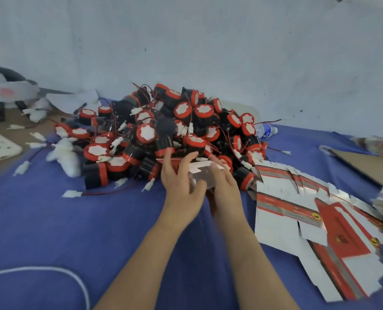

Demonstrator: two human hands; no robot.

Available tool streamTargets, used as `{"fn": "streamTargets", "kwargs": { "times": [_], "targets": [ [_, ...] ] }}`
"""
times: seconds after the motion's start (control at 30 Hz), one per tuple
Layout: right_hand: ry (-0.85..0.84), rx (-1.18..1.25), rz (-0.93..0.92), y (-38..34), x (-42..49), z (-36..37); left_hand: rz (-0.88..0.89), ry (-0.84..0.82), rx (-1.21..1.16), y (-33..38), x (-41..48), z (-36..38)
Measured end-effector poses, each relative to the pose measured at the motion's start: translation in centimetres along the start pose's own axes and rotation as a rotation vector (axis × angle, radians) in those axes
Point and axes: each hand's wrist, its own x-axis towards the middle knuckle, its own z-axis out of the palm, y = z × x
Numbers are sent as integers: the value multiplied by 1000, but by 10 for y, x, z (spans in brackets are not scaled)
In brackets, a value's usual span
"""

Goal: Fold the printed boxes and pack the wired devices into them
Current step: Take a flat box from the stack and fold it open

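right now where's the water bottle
Head view, right of centre: the bottle lies on the blue cloth at the far right edge of the device pile.

Blue cloth (40, 220) bears a water bottle (267, 130) and white cord (40, 268); scissors (51, 91) lie far left

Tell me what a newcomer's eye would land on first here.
The big heap of black-and-red wired devices at the back middle of the blue cloth grabs the eye first. Right in front of it, the left hand and right hand hold a part-folded box between them. To the right lies a loose spread of flat printed boxes, red and white.
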Motion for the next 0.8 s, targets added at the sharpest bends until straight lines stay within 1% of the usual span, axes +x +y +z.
{"fn": "streamTargets", "kwargs": {
  "times": [0.07,0.13,0.2,0.23,0.3,0.37,0.47,0.57,0.63,0.7,0.8],
  "targets": [
    [-7,-42,24,3,2,-5,-14,-88,-28,-2,-2,-6],
    [9,-4,60,2,4,-9,7,-106,-119,-3,-1,-13],
    [46,122,130,-1,6,-13,31,-24,-198,-3,-2,-15],
    [56,183,163,-2,7,-15,53,21,-202,-2,-2,-14],
    [40,248,232,-3,9,-18,107,93,-125,-3,-7,-9],
    [6,293,274,-4,8,-17,128,126,-63,-3,-9,-4],
    [-19,301,246,-3,6,-15,76,97,-31,-6,-6,1],
    [-11,252,157,-1,5,-11,2,87,-138,-6,-2,-3],
    [-36,255,115,-2,3,-10,13,118,-153,-8,-1,-7],
    [-68,298,119,-4,2,-9,42,136,-133,-9,-2,-9],
    [-69,309,114,-7,2,-10,66,119,-157,-6,-1,-8]
  ]
}}
